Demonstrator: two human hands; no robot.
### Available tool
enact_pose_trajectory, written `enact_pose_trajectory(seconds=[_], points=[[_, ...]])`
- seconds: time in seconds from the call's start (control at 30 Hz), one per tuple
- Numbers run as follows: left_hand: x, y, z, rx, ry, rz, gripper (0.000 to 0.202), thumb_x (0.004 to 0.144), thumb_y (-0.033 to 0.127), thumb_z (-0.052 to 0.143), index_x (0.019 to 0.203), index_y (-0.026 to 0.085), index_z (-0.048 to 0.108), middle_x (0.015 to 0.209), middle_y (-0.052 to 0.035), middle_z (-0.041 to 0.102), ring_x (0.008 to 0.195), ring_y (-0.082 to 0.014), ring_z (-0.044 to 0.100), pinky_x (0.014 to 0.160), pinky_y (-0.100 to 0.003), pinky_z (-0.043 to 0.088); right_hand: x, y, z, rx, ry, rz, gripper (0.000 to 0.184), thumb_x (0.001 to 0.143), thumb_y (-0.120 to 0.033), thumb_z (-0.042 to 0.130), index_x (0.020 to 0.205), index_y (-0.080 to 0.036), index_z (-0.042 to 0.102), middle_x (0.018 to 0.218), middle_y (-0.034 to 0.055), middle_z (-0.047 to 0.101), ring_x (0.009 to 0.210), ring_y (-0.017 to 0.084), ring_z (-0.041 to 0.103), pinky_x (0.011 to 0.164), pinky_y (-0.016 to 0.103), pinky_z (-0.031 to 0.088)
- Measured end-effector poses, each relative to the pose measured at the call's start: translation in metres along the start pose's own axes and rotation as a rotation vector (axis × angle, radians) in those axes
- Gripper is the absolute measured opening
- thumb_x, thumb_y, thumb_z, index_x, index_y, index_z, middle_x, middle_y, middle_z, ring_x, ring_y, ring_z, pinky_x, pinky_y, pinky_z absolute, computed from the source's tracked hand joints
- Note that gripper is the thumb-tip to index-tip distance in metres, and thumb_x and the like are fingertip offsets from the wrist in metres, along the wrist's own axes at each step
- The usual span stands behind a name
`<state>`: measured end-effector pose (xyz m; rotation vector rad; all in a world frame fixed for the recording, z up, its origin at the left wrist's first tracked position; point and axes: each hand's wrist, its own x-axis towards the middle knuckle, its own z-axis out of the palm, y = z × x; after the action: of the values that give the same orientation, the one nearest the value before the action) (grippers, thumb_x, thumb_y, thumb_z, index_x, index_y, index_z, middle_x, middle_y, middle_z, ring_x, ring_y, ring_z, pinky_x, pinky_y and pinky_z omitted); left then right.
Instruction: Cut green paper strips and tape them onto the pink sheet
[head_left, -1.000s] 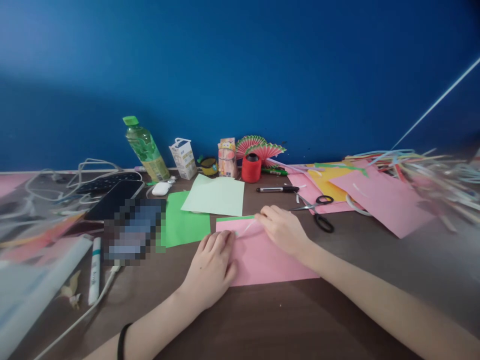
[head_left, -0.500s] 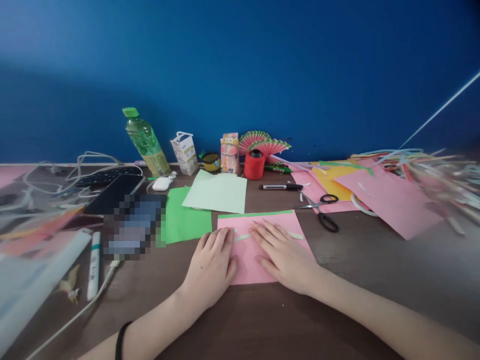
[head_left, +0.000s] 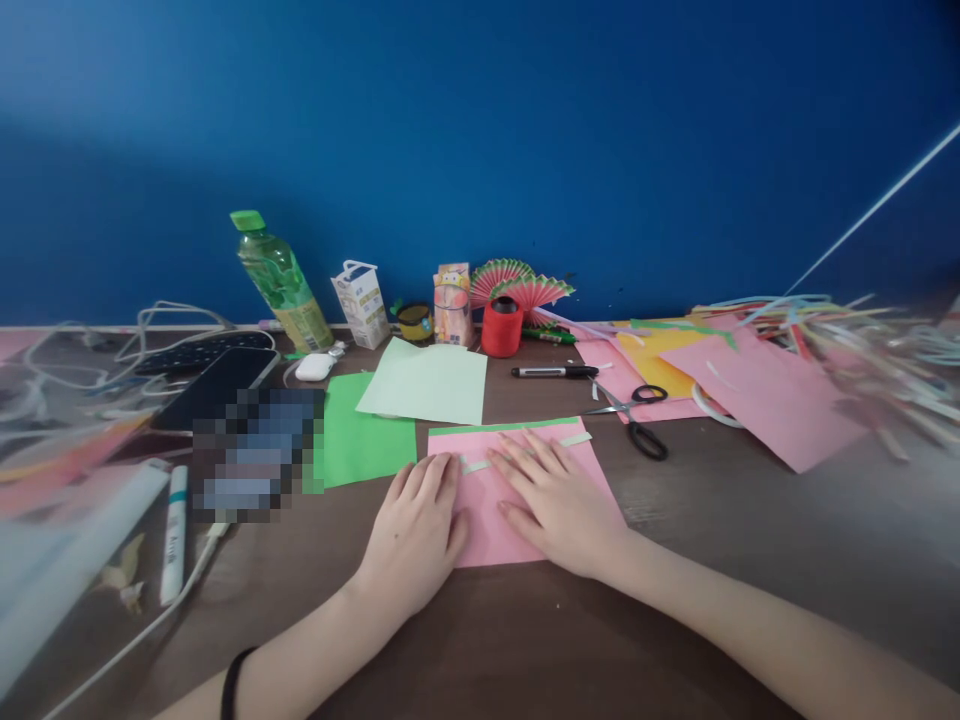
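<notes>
Strip [head_left: 576, 439], pale, lies crosswise on the pink sheet [head_left: 487, 540], below its green edge [head_left: 465, 430]; right end reaches about the sheet's right side. Right hand [head_left: 559, 505] rests palm-down over the strip's middle, fingers spread, gripping nothing. Left hand [head_left: 412, 520] sits on the sheet's left side, fingers close together, slightly bent, no grip seen; I can't tell whether the tips pin the strip's end. Strip looks tilted, nearer the green edge at right, so I'd straighten it first, then smooth outward from the left with light, even pressure so nothing skids on the worktop [head_left: 525, 640]. Scissors [head_left: 628, 408] lie near, beyond the sheet's right side; green sheet [head_left: 367, 440] at left.
</notes>
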<state>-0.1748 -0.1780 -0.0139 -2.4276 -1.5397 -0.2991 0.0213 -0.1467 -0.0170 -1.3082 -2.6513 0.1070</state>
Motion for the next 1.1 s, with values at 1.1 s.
enact_pose_trajectory(seconds=[1.1], points=[[-0.0064,0.0024,0.0034,0.022,0.065,0.054,0.041,0.082,0.021,0.04,0.114,0.001,0.055,0.118,-0.0217,0.057,0.109,-0.0314,0.054,0.089,-0.042,0.046,-0.0018,-0.0051,-0.0029,0.067,0.071,0.008,0.047,0.088,-0.041,0.037,0.131,-0.022,0.044,0.138,0.0046,0.041,0.127,0.025,0.033,0.101,0.043,0.032]])
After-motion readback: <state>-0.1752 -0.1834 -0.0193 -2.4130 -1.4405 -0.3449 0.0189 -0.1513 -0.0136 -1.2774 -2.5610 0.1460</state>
